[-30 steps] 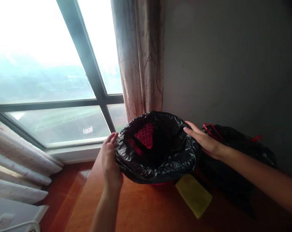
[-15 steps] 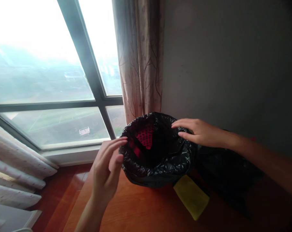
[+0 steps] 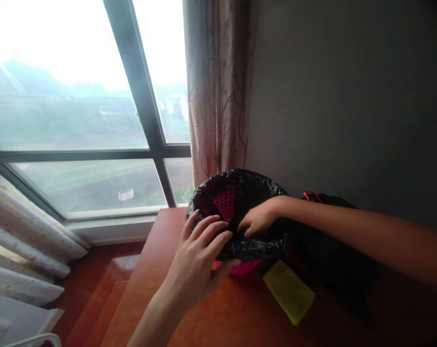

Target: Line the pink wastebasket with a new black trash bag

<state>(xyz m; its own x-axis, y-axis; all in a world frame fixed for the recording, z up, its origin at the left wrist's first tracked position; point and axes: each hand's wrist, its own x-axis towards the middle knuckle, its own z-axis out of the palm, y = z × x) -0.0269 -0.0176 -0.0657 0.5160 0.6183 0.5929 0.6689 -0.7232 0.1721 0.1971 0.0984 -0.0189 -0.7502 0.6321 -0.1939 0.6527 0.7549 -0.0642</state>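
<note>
A pink bin with a perforated wall stands on the wooden table, lined with a black trash bag folded over its rim. Through the bag's mouth, part of the pink lattice inside shows. My left hand is at the near-left rim, fingers spread over the opening and thumb low on the outer side. My right hand reaches into the bin from the right. Its fingers are curled down at the bag's lining; their tips are partly lost in the dark.
A yellow flat piece lies right of the bin. More black plastic is spread beyond it, with a small red-edged object at its top. Behind are a curtain, a window and a grey wall.
My right hand has gone from the far-right rim down into the bin. My left hand has moved right onto the near rim. The bag's near edge sits higher, baring pink below.
</note>
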